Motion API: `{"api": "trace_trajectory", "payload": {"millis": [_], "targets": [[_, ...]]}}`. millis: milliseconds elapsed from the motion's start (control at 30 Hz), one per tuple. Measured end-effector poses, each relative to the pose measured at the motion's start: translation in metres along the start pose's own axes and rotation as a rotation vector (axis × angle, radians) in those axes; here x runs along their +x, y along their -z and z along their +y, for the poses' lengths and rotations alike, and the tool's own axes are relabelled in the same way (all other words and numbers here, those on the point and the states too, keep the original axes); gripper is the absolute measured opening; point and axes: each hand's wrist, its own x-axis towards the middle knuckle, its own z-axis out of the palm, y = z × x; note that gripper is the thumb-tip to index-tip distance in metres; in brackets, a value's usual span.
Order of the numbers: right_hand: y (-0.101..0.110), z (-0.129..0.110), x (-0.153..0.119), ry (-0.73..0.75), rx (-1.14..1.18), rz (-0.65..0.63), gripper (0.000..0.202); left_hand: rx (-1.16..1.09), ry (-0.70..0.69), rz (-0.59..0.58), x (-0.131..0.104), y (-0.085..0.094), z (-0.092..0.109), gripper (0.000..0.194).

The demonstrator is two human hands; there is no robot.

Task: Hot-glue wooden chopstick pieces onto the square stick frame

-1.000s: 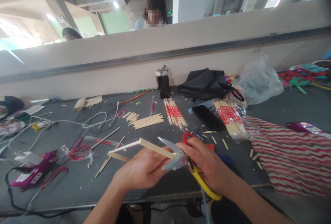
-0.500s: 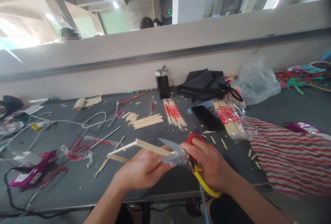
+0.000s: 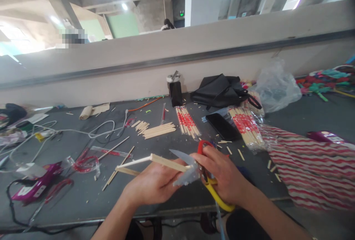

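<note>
My left hand (image 3: pixel 155 181) is closed round a frame of joined wooden sticks (image 3: pixel 169 163), whose corners stick out to the left above the table. My right hand (image 3: pixel 224 173) grips a pair of scissors (image 3: pixel 215 192) with red and yellow handles. The blades are spread and lie around the right end of the frame's upper stick, close to my left fingertips. My left hand partly hides the frame's lower side. Behind the hands lie a row of cut sticks (image 3: pixel 159 131) and a small pile of short pieces (image 3: pixel 141 126).
Wrapped stick bundles (image 3: pixel 188 121) and a dark phone (image 3: pixel 222 126) lie beyond the scissors. A black bag (image 3: pixel 217 90) sits against the wall. Striped cloth (image 3: pixel 310 169) covers the right side. White cables (image 3: pixel 74 129) and a purple packet (image 3: pixel 39 184) occupy the left.
The scissors have shifted and turned slightly against the stick's end, with the blades still apart. The frame has moved slightly right and down in my left hand.
</note>
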Motion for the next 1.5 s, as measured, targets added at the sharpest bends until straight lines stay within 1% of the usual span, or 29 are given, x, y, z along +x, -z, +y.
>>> {"api": "trace_trajectory", "payload": {"millis": [67,133,400,600,800,1033,1133,1200,1267,1400,1500], "targets": [[-0.0002,0.0003,0.0000,0.007,0.035,-0.009,0.055,0.008,0.024,-0.014,0.0004,-0.0011,-0.0002,0.019],[-0.0001,0.0008,-0.0004,0.007,0.047,-0.016,0.055,0.009,0.016,-0.017,0.0007,-0.0017,-0.0008,0.020],[0.0023,0.0026,-0.0042,-0.008,-0.037,-0.023,0.051,-0.028,-0.031,0.039,0.0007,0.0018,0.0007,0.027],[-0.0002,0.0036,-0.0067,-0.023,-0.059,0.005,0.052,-0.081,-0.042,0.078,0.0004,-0.0006,0.0007,0.021],[-0.0021,0.0036,-0.0088,-0.041,-0.045,-0.013,0.053,-0.125,-0.011,0.077,0.0011,-0.0015,-0.0004,0.018],[-0.0014,0.0038,-0.0069,-0.008,-0.072,0.018,0.052,-0.075,0.013,0.079,-0.0009,-0.0002,0.0001,0.019],[-0.0019,0.0032,-0.0043,0.004,-0.060,0.026,0.052,-0.042,0.028,0.034,-0.0010,0.0001,-0.0003,0.017],[-0.0026,0.0020,-0.0022,0.011,-0.021,0.038,0.053,-0.035,0.006,-0.007,-0.0001,0.0001,-0.0006,0.016],[-0.0030,0.0009,-0.0005,0.011,0.001,0.038,0.054,-0.044,-0.018,-0.023,0.0009,-0.0004,-0.0007,0.016],[-0.0018,0.0007,0.0003,-0.004,-0.012,0.024,0.055,-0.071,0.004,-0.008,0.0014,-0.0014,-0.0003,0.019],[0.0009,0.0014,-0.0012,-0.012,-0.051,0.010,0.053,-0.062,0.019,0.023,0.0004,-0.0016,0.0009,0.022]]}}
